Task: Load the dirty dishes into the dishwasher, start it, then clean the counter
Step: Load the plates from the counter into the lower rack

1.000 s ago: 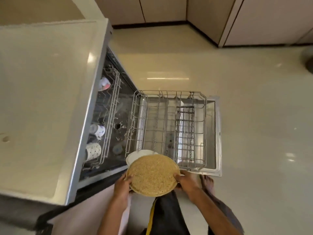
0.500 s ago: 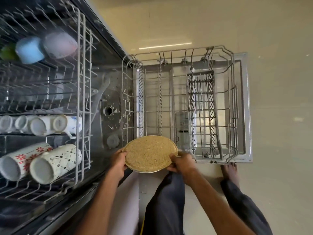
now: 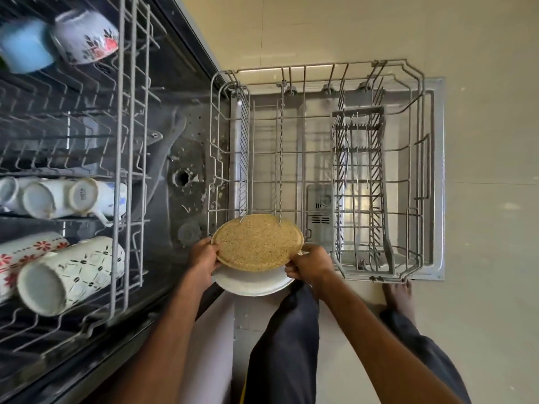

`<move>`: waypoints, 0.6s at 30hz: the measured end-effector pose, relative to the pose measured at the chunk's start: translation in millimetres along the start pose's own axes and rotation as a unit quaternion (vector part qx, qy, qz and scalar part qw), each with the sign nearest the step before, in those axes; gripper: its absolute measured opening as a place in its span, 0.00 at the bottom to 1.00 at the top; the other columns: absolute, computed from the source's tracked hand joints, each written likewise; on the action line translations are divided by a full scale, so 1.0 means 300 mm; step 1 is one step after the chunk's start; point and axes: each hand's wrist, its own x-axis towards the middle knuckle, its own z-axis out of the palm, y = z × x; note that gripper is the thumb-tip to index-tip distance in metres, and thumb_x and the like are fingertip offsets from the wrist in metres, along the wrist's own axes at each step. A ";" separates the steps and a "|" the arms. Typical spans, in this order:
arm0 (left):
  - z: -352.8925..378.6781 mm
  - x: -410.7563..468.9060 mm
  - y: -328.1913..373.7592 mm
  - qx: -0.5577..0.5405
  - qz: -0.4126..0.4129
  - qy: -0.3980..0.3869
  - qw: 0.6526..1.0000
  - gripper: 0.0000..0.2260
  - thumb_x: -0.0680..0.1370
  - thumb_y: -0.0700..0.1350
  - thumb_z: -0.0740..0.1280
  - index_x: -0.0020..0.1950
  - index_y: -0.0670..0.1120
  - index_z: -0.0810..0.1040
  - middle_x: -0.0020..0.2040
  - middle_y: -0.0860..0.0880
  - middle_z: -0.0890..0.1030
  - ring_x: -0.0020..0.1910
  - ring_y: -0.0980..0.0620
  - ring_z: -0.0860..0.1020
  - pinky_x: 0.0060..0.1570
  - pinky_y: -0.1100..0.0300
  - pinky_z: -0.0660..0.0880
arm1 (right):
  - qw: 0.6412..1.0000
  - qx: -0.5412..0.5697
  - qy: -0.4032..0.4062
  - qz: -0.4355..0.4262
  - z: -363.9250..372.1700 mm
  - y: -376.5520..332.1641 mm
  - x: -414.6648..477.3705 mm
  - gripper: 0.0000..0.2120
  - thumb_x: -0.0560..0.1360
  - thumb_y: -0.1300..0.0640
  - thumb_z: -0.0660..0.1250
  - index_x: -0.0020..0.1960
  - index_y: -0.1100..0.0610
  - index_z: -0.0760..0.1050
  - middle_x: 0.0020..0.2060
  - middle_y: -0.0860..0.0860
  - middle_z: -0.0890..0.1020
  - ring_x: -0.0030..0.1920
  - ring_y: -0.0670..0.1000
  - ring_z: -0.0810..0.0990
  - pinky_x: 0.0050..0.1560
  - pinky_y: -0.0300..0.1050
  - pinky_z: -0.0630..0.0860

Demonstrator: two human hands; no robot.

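Lower centre: left hand (image 3: 204, 258) and right hand (image 3: 310, 265), grips curled round speckled plate (image 3: 256, 243) rim; white plate (image 3: 253, 282) beneath, at lower rack (image 3: 244, 158).

Glossy cream tiled floor (image 3: 481, 39) — faint grout lines (image 3: 495, 184), soft warm light, pale smudged reflections on the right.

speckled matt plate (image 3: 256, 242), wire rack (image 3: 320, 158)

A glossy cream tiled floor (image 3: 481, 39) is seen on the right, crossed by thin grout lines. Dark trousers (image 3: 285, 345) with a yellow stripe (image 3: 243, 393) are worn, and a bare foot (image 3: 398, 298) is planted on the floor
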 end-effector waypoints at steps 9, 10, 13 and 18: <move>-0.012 -0.002 -0.031 0.041 0.051 0.000 0.998 0.14 0.82 0.34 0.60 0.67 0.41 0.76 0.55 0.42 0.80 0.57 0.40 0.79 0.55 0.47 0.79 | 0.999 -0.038 0.024 -0.012 0.019 0.006 0.007 0.08 0.79 0.67 0.65 0.58 0.66 0.76 0.38 0.59 0.83 0.29 0.52 0.81 0.34 0.46 0.83; -0.013 -0.007 -0.034 0.037 0.055 -0.001 0.998 0.14 0.82 0.35 0.60 0.67 0.41 0.76 0.56 0.42 0.80 0.57 0.40 0.79 0.51 0.48 0.79 | 0.998 -0.052 0.030 -0.018 0.017 0.009 0.008 0.09 0.79 0.66 0.65 0.59 0.66 0.76 0.39 0.60 0.83 0.29 0.51 0.81 0.34 0.47 0.83; -0.020 -0.033 -0.049 0.039 0.071 0.001 0.997 0.14 0.83 0.37 0.60 0.68 0.41 0.75 0.58 0.41 0.80 0.55 0.40 0.80 0.45 0.50 0.80 | 0.996 -0.074 0.040 -0.029 0.016 0.019 -0.003 0.10 0.80 0.64 0.66 0.60 0.66 0.75 0.37 0.59 0.83 0.30 0.53 0.80 0.41 0.53 0.84; -0.035 -0.118 -0.075 0.041 0.100 0.034 0.994 0.16 0.82 0.41 0.64 0.70 0.40 0.73 0.60 0.42 0.81 0.49 0.44 0.82 0.41 0.51 0.82 | 0.994 -0.099 0.045 -0.031 -0.011 0.013 -0.072 0.16 0.82 0.60 0.63 0.66 0.67 0.71 0.39 0.59 0.82 0.33 0.53 0.80 0.42 0.51 0.83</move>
